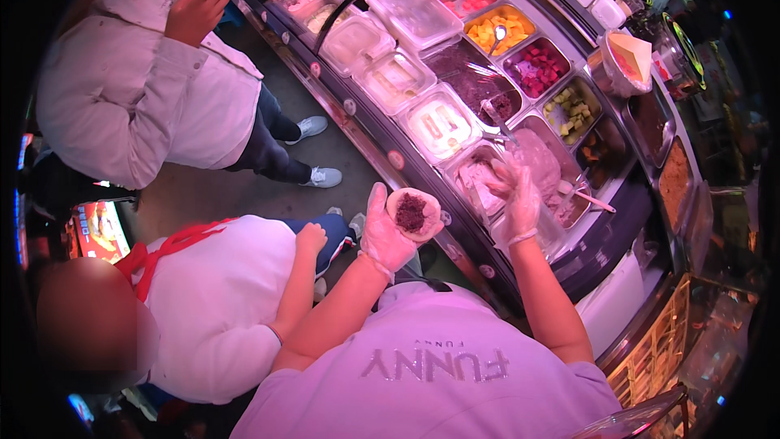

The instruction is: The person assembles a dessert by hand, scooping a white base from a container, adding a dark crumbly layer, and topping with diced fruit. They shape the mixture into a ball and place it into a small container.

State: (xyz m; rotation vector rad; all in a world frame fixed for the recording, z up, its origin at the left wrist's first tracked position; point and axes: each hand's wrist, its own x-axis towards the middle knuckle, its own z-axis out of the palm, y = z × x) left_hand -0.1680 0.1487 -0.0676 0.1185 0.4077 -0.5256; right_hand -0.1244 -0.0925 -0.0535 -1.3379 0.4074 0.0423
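On my left hand (393, 238), in a clear plastic glove, rests a round pale wrapper (430, 207) topped with dark purple filling (411, 213); the thumb stands up beside it. My right hand (521, 201), also gloved, is over the metal pans of pink paste (478, 180) at the counter. Its fingers reach towards the handle area of a utensil, and whether they grip anything is unclear. A larger pan beyond holds mauve mash (536, 146). A spatula with a pink handle (594, 199) lies at that pan's near right side.
Pans of mango cubes (515, 27), red fruit cubes (539, 70), green fruit cubes (570, 113) and dark purple filling (457, 73) fill the counter. Lidded clear boxes (396, 79) line its left edge. Two people stand at my left, one in a white jacket (152, 85), one with a red scarf (146, 268).
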